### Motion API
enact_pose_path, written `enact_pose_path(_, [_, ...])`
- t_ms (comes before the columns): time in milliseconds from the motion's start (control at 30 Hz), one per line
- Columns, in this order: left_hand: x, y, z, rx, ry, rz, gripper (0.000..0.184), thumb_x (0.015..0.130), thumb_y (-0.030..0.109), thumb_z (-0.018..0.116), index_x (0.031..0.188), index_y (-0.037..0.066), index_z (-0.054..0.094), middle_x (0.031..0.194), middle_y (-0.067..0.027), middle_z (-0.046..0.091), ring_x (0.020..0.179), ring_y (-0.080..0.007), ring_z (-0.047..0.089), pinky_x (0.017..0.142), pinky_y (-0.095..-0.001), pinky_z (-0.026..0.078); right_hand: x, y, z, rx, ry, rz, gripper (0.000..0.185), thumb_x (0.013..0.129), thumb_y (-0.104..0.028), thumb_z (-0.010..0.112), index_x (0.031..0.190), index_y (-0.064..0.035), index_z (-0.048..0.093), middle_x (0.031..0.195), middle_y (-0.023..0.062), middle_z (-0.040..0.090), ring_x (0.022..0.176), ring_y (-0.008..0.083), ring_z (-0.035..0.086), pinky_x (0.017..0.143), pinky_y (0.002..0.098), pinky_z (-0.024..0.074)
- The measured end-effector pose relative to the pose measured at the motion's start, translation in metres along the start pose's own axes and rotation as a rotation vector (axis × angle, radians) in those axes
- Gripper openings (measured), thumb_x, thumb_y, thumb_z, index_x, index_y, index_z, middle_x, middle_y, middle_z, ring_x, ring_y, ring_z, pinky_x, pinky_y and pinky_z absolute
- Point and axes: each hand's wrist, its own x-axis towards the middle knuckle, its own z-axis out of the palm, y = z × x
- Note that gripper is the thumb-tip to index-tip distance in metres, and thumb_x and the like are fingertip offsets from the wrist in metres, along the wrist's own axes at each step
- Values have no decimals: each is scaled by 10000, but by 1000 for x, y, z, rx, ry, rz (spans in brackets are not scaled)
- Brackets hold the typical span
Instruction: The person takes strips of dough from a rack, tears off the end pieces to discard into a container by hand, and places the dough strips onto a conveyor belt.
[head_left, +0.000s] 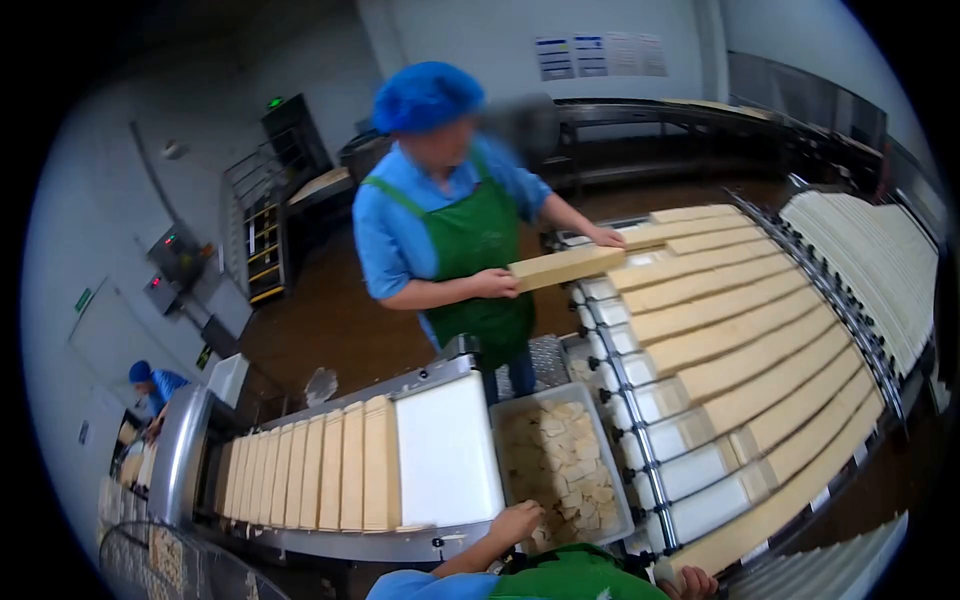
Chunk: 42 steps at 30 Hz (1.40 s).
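My left hand (pixel 517 522) is at the near left rim of a white plastic bin (pixel 497 440). Its fingers are curled together, and I cannot make out what, if anything, is in them. Broken wafer pieces (pixel 575 465) fill much of the bin. At the bottom edge, my right hand (pixel 690 584) has its fingers curled against the near end of the closest long stack of wafer sheets (pixel 770 510). Part of that hand is cut off by the frame. More long wafer stacks (pixel 745 345) lie side by side on the conveyor to the right.
Left of the bin, another conveyor (pixel 450 450) carries a row of upright wafer stacks (pixel 320 465). Across from me, a co-worker in a green apron (pixel 470 245) holds a wafer stack (pixel 567 268) with both hands. Metal rails (pixel 640 440) edge the right conveyor. Another person (pixel 160 385) stands far left.
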Motion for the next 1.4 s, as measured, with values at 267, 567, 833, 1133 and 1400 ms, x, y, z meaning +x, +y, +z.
enact_pose_path(267, [-1,6,-10,-56,48,-42,195,866,157,528,1030,103,619,998,-78,582,821,-300,632,700,-407,522,-3,-4,-52,-46,-545,185,249,874,-257,607,1113,-233,673,1200,179,592,1118,311,539,909,487,361])
enact_pose_path(567, [-2,3,-7,2,6,-82,170,885,246,550,1019,149,593,941,-57,599,775,-285,636,647,-400,525,38,-12,-38,-69,-489,316,242,875,-268,608,1107,-243,669,1180,167,599,1092,301,542,902,479,357])
enact_pose_path(833, [-4,-4,5,-45,78,-32,186,890,286,542,1010,161,608,891,-51,666,735,-276,649,616,-404,529,45,-14,-33,-88,-483,356,235,876,-277,608,1102,-251,666,1162,156,604,1069,291,545,896,472,354])
enact_pose_path(1133, [-2,11,-15,22,-21,-73,201,885,244,546,1050,140,595,903,-60,582,739,-286,631,616,-392,530,50,-17,-29,-99,-476,379,228,876,-288,609,1096,-260,663,1142,144,611,1043,280,548,889,465,350])
enact_pose_path(1400, [-4,0,-4,-58,49,9,205,862,124,535,1055,153,599,947,-54,537,790,-268,625,636,-378,527,53,-18,-24,-106,-474,393,222,877,-297,609,1091,-268,660,1124,134,616,1021,271,551,883,458,347])
